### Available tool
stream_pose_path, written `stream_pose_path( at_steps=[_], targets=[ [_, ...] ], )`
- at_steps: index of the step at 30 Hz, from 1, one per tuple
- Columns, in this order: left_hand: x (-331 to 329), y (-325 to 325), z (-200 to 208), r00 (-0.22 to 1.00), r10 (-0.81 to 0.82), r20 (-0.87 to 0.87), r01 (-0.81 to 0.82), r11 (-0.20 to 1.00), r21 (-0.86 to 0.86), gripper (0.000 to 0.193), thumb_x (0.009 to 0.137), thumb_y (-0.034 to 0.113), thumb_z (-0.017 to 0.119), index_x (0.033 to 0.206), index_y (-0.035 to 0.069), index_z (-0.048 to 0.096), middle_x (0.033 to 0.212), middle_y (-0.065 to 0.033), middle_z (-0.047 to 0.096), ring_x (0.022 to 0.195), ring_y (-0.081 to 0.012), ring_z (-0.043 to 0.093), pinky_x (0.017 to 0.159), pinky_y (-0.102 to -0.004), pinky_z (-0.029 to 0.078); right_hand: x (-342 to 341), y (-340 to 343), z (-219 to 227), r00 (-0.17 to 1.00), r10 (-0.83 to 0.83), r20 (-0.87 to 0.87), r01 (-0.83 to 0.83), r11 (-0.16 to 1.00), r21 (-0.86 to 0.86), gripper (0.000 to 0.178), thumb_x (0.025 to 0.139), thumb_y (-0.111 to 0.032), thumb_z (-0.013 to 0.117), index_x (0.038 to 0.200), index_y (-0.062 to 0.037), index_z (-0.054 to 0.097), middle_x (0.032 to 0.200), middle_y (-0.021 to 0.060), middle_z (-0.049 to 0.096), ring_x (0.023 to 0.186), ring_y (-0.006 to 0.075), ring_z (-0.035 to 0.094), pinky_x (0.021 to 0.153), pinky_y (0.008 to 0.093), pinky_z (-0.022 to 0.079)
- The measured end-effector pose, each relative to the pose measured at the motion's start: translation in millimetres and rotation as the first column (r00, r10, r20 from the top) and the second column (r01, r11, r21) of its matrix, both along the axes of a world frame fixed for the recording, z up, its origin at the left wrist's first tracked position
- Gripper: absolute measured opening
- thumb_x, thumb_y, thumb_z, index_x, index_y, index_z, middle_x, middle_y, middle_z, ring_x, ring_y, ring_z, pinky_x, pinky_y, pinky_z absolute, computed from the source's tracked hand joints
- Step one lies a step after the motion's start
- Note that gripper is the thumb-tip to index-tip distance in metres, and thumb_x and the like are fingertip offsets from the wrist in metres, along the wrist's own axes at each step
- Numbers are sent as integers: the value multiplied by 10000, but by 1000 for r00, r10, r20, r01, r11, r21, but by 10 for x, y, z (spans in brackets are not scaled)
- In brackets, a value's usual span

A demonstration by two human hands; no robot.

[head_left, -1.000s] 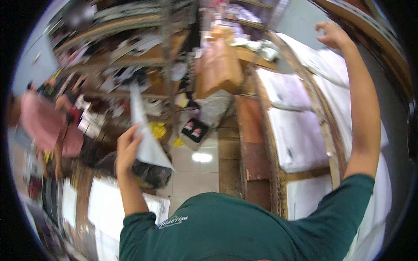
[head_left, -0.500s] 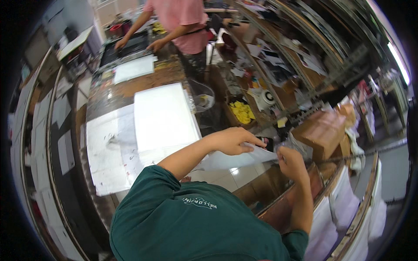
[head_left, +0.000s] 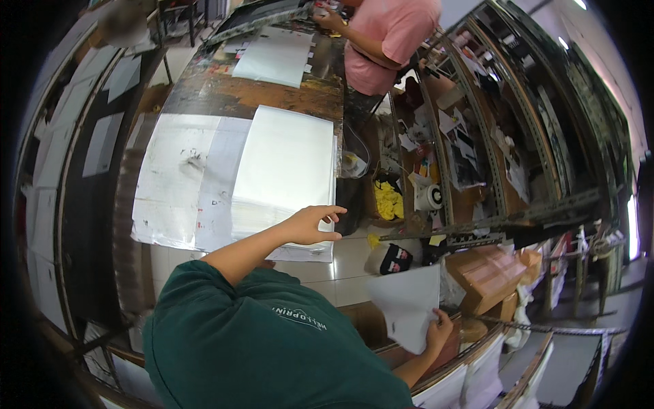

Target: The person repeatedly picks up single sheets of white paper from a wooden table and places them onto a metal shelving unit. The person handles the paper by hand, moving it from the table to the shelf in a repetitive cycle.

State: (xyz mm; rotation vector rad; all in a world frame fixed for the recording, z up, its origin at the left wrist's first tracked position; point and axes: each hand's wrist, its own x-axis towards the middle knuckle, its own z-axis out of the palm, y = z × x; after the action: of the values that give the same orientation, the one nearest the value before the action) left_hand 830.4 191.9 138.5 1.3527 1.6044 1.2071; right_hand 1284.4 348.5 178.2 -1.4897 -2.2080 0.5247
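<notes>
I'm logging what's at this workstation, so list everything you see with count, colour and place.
work table: 1, stained brown, upper left of centre
sheet stack: 1, white, on the work table
smudged sheeting: uncounted, white, left of the stack
far sheet: at least 1, white, table's far end
co-worker: 1, pink shirt, top centre
shelving: uncounted, grey, right; contents too cluttered to count
yellow pile: 1, yellow, beside the shelving
carton: at least 1, brown, lower right
left-hand sheets: several, white, left side
loose sheet: 1, white, lower right of centre
person's shirt: 1, green, bottom
left hand: 1, bare, by the stack's near right corner
right hand: 1, bare, holding the loose sheet
</notes>
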Motion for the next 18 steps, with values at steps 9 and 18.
stream_pose_path(
  at_steps=[9, 18],
  targets=[
    [-243, 220, -77, 986, 18, 168, -19, 1000, 3, 529, 783, 297, 673, 1223, 77, 479, 1015, -109, 588, 969, -226, 566, 840, -348, 456, -98, -85, -66, 995, -96, -7, 95, 993, -73, 331, 635, 118, 463, 915, 50, 626, 741, 126, 609, 720, 170, 578, 697, 265, 453],
    [-1144, 293, 261, 939, -43, 342, 72, 995, -71, 448, 816, 238, 628, 1214, 91, 486, 981, -67, 598, 922, -159, 543, 810, -307, 429, 99, -70, -386, 965, -162, -205, 131, 979, -155, 361, 646, 123, 461, 968, 78, 618, 806, 111, 620, 725, 160, 563, 657, 251, 442]
  ],
)
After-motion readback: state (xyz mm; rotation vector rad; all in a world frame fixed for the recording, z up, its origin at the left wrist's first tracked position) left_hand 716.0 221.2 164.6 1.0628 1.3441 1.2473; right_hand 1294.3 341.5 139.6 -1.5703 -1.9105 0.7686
